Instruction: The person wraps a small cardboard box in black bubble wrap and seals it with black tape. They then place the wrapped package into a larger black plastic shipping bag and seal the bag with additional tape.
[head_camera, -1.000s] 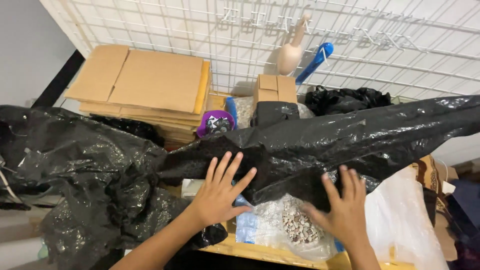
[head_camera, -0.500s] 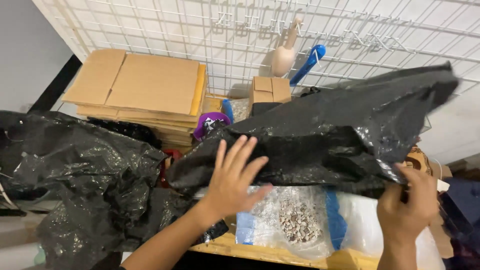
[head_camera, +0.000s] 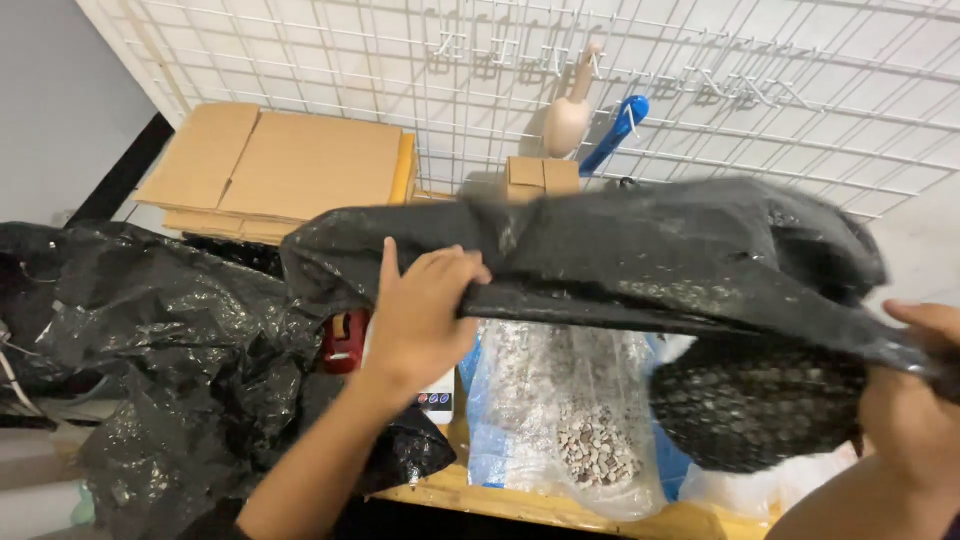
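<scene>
A: Spanning most of the view, the black plastic sheet is held aloft above the bench, its lower edge stretched between both hands and its body sagging in a bulge at the right. Risk: the thin film may tear at the two grip points if tension rises

B: Grip state: the left hand has fingers curled over the edge, thumb beneath, pinching the film. The right hand is closed on the far corner; its fingertips are hidden, so grip security cannot be judged

A: Second hazard: a slipped corner could drop the sheet onto the clear bag of gravel directly below

B: Minor: the red tape dispenser beside the left wrist could snag a trailing fold
</scene>
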